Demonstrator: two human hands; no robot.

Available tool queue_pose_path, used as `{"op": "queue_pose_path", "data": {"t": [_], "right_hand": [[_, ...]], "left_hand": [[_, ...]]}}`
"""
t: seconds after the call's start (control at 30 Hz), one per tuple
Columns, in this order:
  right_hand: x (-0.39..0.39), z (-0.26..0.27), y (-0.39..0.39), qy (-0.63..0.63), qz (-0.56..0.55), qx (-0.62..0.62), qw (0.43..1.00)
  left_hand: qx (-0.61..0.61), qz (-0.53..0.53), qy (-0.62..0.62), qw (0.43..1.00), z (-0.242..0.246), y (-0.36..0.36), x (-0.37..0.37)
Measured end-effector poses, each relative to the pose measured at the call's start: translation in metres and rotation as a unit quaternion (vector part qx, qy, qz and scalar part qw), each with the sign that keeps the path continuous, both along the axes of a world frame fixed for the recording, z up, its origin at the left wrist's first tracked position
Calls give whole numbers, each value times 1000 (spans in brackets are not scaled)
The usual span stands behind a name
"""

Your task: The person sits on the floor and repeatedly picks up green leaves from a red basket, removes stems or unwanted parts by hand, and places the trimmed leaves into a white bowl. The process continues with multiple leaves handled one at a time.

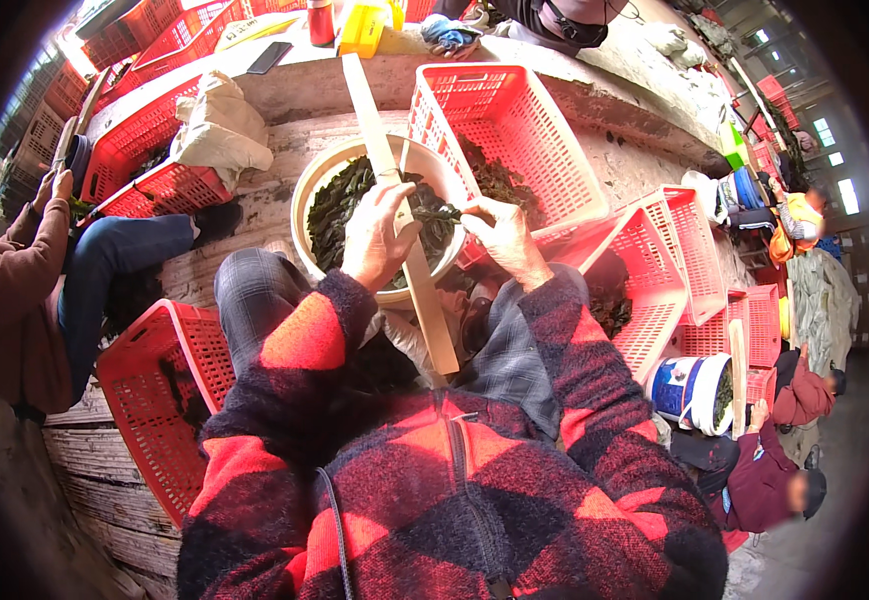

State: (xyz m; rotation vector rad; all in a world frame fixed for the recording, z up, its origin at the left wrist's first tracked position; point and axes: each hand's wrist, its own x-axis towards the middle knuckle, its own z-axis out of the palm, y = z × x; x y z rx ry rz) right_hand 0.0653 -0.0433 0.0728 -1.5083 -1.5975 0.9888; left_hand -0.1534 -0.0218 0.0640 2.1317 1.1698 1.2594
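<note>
A long wooden board (425,300) lies slanted across a round whitish bucket (301,217) between my knees. Dark leafy seaweed (337,217) fills much of the bucket. My left hand (379,236) lies over the board with bent fingers; what sits under them is hidden. Just right of its thumb, a dark twisted seaweed strip (436,214) spans the gap to my right hand (505,232). My right thumb and fingers pinch that strip's right end above the bucket's rim.
Beyond the bucket a red plastic crate (562,142) holds seaweed. More red crates stand right (648,277) and left (153,382). A low concrete ledge (307,82) carries a phone (269,58), a red bottle (320,22) and a yellow container (361,30). Other people sit on both sides.
</note>
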Motion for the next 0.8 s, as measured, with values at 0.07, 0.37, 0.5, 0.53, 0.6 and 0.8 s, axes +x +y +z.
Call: {"op": "queue_pose_path", "data": {"t": [0.07,0.37,0.5,0.53,0.6,0.8], "right_hand": [[-5,3,0,39,-10,-34,999],[-29,16,-11,-13,56,100,993],[-22,12,-5,-161,51,199,965],[-20,11,-3,-137,15,165,977],[-19,8,0,-136,16,175,975],[-11,15,30,-189,105,242,946]], "left_hand": [[2,-17,-62,998,4,0,1],[-91,-66,-4,994,-8,2,23],[-181,-53,-41,981,-27,9,13],[-254,-66,-77,962,-30,12,11],[-308,-99,-134,937,-35,17,9],[-326,-136,-125,927,-25,37,-4]]}}
